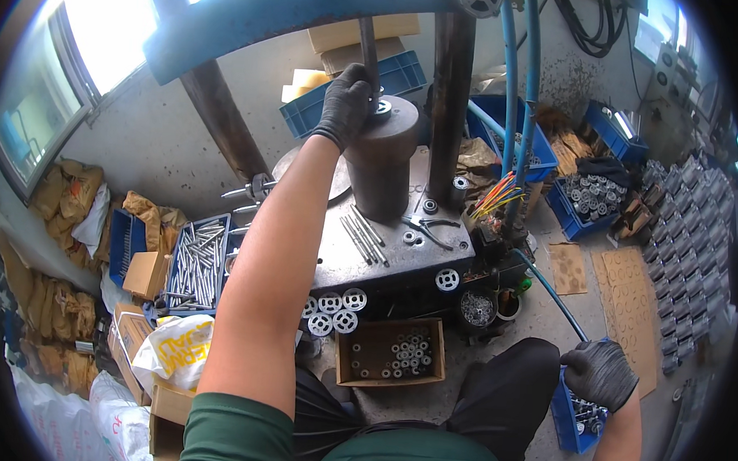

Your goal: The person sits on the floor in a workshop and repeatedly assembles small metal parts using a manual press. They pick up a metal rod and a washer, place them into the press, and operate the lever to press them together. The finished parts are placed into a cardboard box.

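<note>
My left hand (350, 102), in a dark glove, is closed at the top of a thick steel cylinder (379, 177). A dark upright rod (367, 45) comes down from the blue press frame (312, 18) to its fingers, which hide what they hold. Beside them, a small round slotted metal part (381, 107) lies on the cylinder's top. My right hand (601, 374), gloved too, is wrapped round the end of a long blue lever (551, 294) at the lower right. On the press table (343, 258) are several thin steel rods (364, 234) and open pliers (427, 230).
Slotted discs (332, 311) line the table's front edge. Below stands a cardboard box (389, 380) with small rings. A blue crate of steel shafts (196, 264) is at left. Blue bins of metal parts (589, 199) and stacked metal cylinders (693, 253) stand at right.
</note>
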`<state>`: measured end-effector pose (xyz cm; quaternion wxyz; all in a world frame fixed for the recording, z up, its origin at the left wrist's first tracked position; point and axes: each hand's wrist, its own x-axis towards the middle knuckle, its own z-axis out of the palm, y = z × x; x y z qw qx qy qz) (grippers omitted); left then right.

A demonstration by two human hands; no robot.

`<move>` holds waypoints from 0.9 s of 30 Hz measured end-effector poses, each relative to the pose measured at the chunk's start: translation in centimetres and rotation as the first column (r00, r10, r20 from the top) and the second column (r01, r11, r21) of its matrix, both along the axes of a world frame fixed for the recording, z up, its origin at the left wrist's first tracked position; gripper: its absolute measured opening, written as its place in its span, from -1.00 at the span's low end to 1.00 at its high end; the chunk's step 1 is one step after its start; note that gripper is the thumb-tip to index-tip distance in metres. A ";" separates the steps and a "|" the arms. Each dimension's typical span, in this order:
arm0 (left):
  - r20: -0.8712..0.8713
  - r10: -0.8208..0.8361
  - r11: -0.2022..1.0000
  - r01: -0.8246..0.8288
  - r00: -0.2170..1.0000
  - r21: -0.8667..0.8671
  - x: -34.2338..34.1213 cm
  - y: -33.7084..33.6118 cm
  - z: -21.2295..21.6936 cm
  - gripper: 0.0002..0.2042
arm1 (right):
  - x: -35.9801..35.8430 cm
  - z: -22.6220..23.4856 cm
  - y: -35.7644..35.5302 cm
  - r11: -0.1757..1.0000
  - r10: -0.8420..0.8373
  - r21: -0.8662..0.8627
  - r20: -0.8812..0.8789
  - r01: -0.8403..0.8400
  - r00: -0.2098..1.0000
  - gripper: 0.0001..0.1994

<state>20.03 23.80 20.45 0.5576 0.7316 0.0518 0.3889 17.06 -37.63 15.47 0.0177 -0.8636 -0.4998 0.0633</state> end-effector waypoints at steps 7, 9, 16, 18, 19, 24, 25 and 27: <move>0.006 -0.107 0.991 0.108 0.994 -0.085 0.5 -0.1 0.0 -0.69 | 0.6 1.4 0.5 0.999 0.020 0.042 0.007 -0.020 1.000 -0.79; -0.004 -0.084 0.995 0.084 0.996 -0.047 0.6 0.1 -0.2 -0.70 | 0.8 1.8 1.2 0.984 -0.022 0.174 0.014 0.020 1.000 -0.79; 0.008 -0.075 0.997 0.075 0.997 -0.005 0.9 0.9 -0.5 -0.72 | 1.2 1.9 0.5 0.990 0.066 -0.126 -0.011 -0.067 0.998 -0.83; 0.008 -0.089 0.996 0.089 0.996 -0.021 1.0 1.0 -0.5 -0.72 | 1.0 1.9 0.3 0.997 0.054 -0.046 -0.011 -0.054 0.998 -0.84; 0.004 -0.094 0.995 0.094 0.996 -0.028 0.9 0.8 -0.4 -0.71 | 0.9 1.5 0.3 0.994 0.010 0.113 0.002 -0.010 1.000 -0.83; -0.034 -0.065 0.997 0.064 0.997 -0.033 0.7 0.6 -0.2 -0.72 | 1.3 2.0 0.3 0.998 0.068 -0.016 -0.040 -0.069 0.997 -0.81; -0.051 -0.031 1.000 0.031 0.998 0.002 0.7 0.8 -0.3 -0.72 | 1.3 2.2 0.5 0.997 0.066 -0.041 -0.043 -0.067 0.997 -0.81; -0.060 -0.019 1.000 0.019 0.998 0.001 1.0 1.1 -0.4 -0.72 | 1.0 2.3 0.7 0.999 0.031 0.010 -0.033 -0.030 0.999 -0.80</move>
